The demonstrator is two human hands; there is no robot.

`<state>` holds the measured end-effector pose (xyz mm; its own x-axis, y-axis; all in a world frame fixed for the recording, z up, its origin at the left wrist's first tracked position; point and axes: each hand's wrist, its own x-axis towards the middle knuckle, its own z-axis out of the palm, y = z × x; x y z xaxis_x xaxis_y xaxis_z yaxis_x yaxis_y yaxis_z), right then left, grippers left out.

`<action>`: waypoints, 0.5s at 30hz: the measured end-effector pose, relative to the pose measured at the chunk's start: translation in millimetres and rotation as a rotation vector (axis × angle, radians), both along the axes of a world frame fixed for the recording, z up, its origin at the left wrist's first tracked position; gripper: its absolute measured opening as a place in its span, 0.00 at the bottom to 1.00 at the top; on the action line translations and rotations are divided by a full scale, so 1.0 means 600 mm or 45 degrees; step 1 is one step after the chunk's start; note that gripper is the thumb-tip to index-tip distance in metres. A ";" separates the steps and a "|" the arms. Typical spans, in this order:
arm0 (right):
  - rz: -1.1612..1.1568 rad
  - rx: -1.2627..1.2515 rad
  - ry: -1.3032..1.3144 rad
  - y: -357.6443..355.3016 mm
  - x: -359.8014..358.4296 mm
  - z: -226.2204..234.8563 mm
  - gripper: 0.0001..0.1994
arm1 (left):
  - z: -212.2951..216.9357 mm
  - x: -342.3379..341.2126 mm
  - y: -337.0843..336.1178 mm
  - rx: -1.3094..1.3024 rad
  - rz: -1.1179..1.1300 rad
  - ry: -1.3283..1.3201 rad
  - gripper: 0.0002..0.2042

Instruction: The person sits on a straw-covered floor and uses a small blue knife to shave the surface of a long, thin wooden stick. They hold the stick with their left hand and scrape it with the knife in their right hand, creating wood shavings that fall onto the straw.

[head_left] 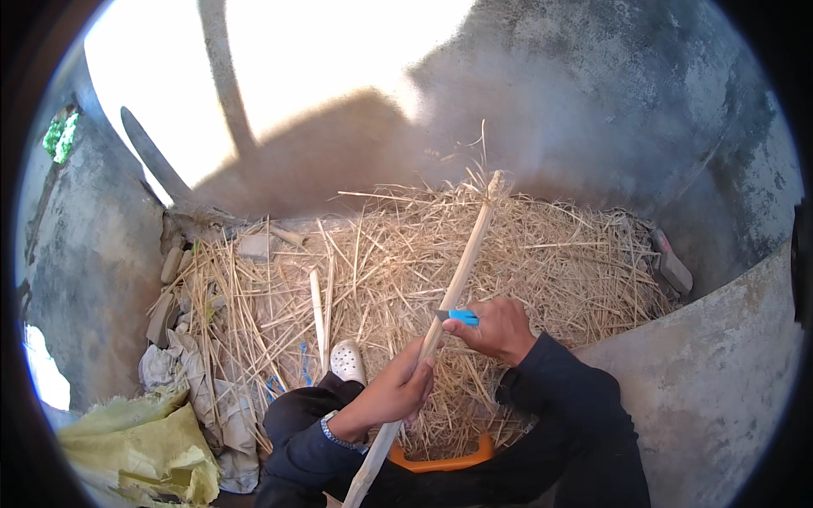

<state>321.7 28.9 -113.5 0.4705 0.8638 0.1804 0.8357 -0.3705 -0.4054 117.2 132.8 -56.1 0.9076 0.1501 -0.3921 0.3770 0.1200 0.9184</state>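
A long pale wooden stick (466, 267) slants up and away from my lap, with thin shavings curling at its far end. My left hand (401, 388) is wrapped round its lower part. In my right hand (501, 328) is a knife with a bright blue handle (462, 317). Its short dark blade lies against the stick, a little above my left hand. Whether the edge is biting into the wood is too small to tell. Under both hands spreads a thick heap of straw-like shavings (559, 262).
An orange curved handle-like thing (445, 464) lies by my legs. Beside my white clog (347, 361) is a pale split stick (317, 309). Yellow sacking (144, 449) and crumpled grey cloth (233, 423) lie at left. Stones (671, 264) and a concrete wall (584, 102) border the heap.
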 end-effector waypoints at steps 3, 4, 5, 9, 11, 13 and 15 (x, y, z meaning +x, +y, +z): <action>0.038 0.073 -0.012 0.008 0.003 0.015 0.37 | -0.024 -0.006 0.007 0.191 0.009 -0.166 0.18; 0.006 0.060 -0.031 0.012 0.014 0.018 0.37 | -0.030 -0.006 0.006 0.272 0.000 -0.239 0.18; -0.025 0.047 -0.050 0.015 0.027 0.020 0.37 | -0.030 -0.008 0.001 0.253 -0.008 -0.205 0.18; -0.281 0.054 -0.015 0.013 0.108 0.000 0.39 | -0.013 -0.001 -0.004 0.166 -0.060 -0.136 0.18; -0.260 0.045 -0.011 0.012 0.096 -0.006 0.40 | -0.005 0.002 -0.006 0.115 -0.049 -0.119 0.18; -0.200 0.093 -0.003 0.008 0.056 -0.008 0.40 | 0.000 0.000 -0.002 0.074 -0.043 -0.095 0.18; -0.089 0.147 -0.058 0.003 0.024 0.006 0.39 | -0.014 -0.006 0.001 0.235 -0.044 -0.211 0.17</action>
